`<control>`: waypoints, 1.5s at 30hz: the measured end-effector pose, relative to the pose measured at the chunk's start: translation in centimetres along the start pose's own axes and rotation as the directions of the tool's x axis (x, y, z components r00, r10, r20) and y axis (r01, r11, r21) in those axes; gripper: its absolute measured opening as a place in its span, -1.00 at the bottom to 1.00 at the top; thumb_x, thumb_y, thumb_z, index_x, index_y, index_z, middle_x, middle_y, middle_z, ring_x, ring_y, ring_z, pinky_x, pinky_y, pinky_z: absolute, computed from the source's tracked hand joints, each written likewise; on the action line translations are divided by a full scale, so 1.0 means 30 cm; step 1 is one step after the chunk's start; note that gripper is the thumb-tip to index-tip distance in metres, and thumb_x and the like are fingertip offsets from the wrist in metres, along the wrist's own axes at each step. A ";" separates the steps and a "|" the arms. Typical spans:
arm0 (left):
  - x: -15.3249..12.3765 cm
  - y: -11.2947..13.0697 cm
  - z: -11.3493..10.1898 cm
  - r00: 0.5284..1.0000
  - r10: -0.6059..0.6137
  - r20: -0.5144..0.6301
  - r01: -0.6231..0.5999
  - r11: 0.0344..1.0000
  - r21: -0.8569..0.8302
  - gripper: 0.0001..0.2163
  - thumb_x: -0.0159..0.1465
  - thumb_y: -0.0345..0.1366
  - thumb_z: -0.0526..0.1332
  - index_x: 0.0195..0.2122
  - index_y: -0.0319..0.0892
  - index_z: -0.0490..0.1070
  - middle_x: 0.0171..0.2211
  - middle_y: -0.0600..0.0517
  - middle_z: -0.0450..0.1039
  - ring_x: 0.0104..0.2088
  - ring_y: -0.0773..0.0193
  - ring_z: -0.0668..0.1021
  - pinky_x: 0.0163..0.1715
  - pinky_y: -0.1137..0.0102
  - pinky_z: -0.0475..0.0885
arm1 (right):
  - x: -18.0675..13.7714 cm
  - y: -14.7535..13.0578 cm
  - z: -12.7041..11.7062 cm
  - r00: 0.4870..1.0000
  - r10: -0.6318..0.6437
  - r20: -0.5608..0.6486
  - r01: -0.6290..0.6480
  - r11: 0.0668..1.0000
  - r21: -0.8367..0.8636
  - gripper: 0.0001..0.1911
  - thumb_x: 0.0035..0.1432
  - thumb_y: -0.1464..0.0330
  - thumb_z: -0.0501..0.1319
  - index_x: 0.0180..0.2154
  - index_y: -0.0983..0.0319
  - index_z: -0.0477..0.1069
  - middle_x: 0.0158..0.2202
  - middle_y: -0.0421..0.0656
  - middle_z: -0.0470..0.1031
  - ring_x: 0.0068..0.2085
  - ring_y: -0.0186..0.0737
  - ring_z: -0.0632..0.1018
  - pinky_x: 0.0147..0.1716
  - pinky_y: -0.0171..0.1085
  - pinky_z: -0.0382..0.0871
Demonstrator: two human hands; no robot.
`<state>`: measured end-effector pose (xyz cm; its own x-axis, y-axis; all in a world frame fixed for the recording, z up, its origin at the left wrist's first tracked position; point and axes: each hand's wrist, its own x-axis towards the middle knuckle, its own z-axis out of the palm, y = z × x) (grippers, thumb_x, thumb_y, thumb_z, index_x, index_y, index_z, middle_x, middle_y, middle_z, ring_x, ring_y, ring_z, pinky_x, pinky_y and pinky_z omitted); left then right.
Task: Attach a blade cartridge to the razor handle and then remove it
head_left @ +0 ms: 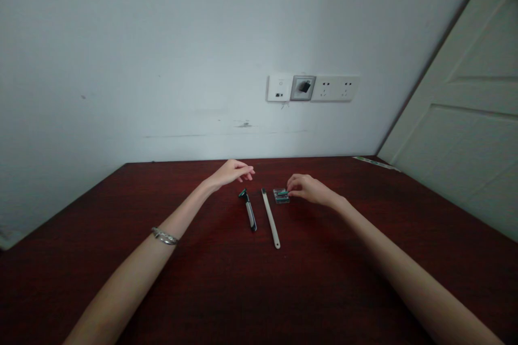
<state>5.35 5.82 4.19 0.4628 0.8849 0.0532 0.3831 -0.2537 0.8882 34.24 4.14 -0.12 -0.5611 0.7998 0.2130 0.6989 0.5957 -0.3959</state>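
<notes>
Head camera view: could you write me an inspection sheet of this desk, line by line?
Surface: dark reddish wooden table against a white wall.
Job's things: razor with a black handle, white stick beside it, small clear case to their right; all lie apart.
Clutter: thin strip at the table's far right corner.
Grips: left hand hovers open near the razor's head, holding nothing; right hand has its fingertips at the case, hold unclear.
Cables: nothing seen.
Surroundings: wall sockets, pale door on the right.
</notes>
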 end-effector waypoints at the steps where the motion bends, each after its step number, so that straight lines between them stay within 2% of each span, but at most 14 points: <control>1: 0.001 -0.004 -0.001 1.000 0.004 0.002 -0.004 1.000 -0.001 -0.67 0.15 -0.07 0.16 -0.31 -0.26 0.50 -0.33 -0.11 0.53 -0.36 0.30 0.50 -0.39 0.44 0.36 | 0.001 -0.001 0.001 1.000 -0.002 0.003 0.002 1.000 -0.002 -0.88 0.06 0.32 0.22 -0.37 0.20 0.51 -0.24 -0.11 0.44 -0.28 -0.25 0.48 -0.24 -0.29 0.32; 31: 0.002 -0.013 -0.004 1.000 0.001 0.018 -0.001 1.000 0.017 -0.68 0.17 -0.10 0.15 -0.30 -0.29 0.50 -0.39 -0.10 0.51 -0.38 0.30 0.49 -0.40 0.43 0.34 | 0.014 -0.008 0.033 0.998 0.033 0.054 -0.029 0.998 -0.064 -0.87 0.08 0.31 0.19 -0.36 0.19 0.49 -0.23 -0.12 0.43 -0.29 -0.25 0.46 -0.28 -0.31 0.30; 39: -0.002 -0.007 -0.005 1.000 0.011 0.023 -0.012 1.000 0.015 -0.67 0.17 -0.10 0.15 -0.29 -0.30 0.49 -0.39 -0.09 0.51 -0.38 0.31 0.49 -0.40 0.43 0.35 | 0.016 0.001 0.032 0.999 0.030 0.036 -0.029 0.999 -0.043 -0.88 0.07 0.32 0.20 -0.37 0.20 0.49 -0.26 -0.13 0.44 -0.30 -0.26 0.47 -0.30 -0.32 0.31; 45: -0.003 -0.005 -0.006 1.000 0.004 0.025 -0.005 1.000 0.022 -0.68 0.17 -0.11 0.15 -0.29 -0.30 0.50 -0.41 -0.09 0.51 -0.40 0.31 0.49 -0.40 0.43 0.36 | 0.014 0.003 0.022 0.999 0.019 -0.041 -0.020 1.000 -0.011 -0.86 0.11 0.33 0.17 -0.40 0.21 0.48 -0.27 -0.13 0.45 -0.30 -0.26 0.47 -0.27 -0.31 0.31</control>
<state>5.12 5.85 4.12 0.4842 0.8737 0.0457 0.3982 -0.2666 0.8777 33.76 4.47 -0.67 -0.5288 0.8134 0.2423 0.7145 0.5807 -0.3903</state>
